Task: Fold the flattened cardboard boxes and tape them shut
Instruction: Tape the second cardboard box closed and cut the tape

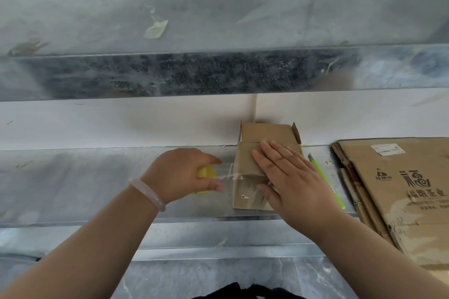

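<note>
Box [245, 153] under flat right grip [289, 177]; left grip [179, 172] holds tape roll [205, 173] beside.

Metal shelf [73, 189]: box [245, 159] centre-right; green cutter [325, 177], probably a knife, just right; cardboard stack [401, 189] far right.

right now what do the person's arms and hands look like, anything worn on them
No sleeves and no gloves are worn. The left hand has a pale, milky white bangle round its wrist. The right hand has no band or watch at its wrist.
</note>
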Tool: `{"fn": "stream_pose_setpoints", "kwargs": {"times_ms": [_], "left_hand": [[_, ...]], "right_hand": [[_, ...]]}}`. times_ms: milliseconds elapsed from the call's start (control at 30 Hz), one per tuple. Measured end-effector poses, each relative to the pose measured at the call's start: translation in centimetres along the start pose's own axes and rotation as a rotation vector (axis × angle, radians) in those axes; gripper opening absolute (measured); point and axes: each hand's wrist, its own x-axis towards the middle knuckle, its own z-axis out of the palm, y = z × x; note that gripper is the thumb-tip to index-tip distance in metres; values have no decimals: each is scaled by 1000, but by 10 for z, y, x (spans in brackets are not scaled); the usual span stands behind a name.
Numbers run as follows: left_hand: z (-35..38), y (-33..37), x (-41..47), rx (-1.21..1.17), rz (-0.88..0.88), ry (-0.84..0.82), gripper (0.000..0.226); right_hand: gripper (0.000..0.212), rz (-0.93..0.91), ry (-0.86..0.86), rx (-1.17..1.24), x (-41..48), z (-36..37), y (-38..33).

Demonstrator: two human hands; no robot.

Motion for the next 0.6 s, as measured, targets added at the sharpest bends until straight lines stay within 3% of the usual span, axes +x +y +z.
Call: {"fn": "stream_pose_setpoints", "kwargs": {"times_ms": [100, 200, 367, 467, 533, 600], "left_hand": [[3, -3, -9, -253, 47, 197, 70], [12, -6, -13, -344, 67, 328, 46], [22, 5, -10, -261, 100, 301, 37], [25, 18, -5, -185, 157, 339, 35], [26, 23, -3, -165, 155, 351, 38], [27, 24, -5, -186, 133, 339, 39]], "right_hand": [[58, 9, -15, 3, 0, 0, 0], [59, 5, -29, -6, -1, 2, 1], [59, -16, 18, -9, -1, 3, 1], [59, -47, 173, 146, -10, 7, 5], [56, 196, 332, 386, -21, 13, 15], [54, 662, 349, 571, -31, 23, 34]]}}
